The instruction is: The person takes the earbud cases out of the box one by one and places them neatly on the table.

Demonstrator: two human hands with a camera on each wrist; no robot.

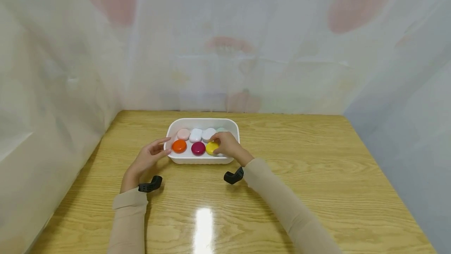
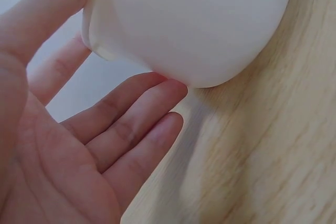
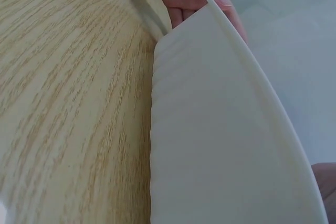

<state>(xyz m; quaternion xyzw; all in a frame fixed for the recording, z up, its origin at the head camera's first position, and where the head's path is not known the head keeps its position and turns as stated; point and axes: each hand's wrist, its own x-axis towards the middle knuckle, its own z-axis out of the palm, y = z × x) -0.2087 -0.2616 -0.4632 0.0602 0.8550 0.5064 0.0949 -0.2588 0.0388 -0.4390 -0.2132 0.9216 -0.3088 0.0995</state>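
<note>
We are looking down at a white tray [image 1: 202, 160] sitting toward 11 o'clock on a wood-grain bench [image 1: 299, 160]. At the tray's 8 o'clock, our left hand [image 1: 148, 157] is touching its end with fingers spread, probably steadying it against sliding. At 3 o'clock, our right hand [image 1: 227, 144] is leaning over the rim, its thumb and fingers pinching a yellow disc [image 1: 211, 148] at 4 o'clock inside; gripping by the edges is likely suiting such a smooth, rounded piece. An orange disc [image 1: 179, 146] is lying at 8 o'clock and a crimson disc [image 1: 198, 148] at 6. Pale pieces [image 1: 195, 135] are lining the arc from 10 to 2, the raised walls presumably holding everything together.
</note>
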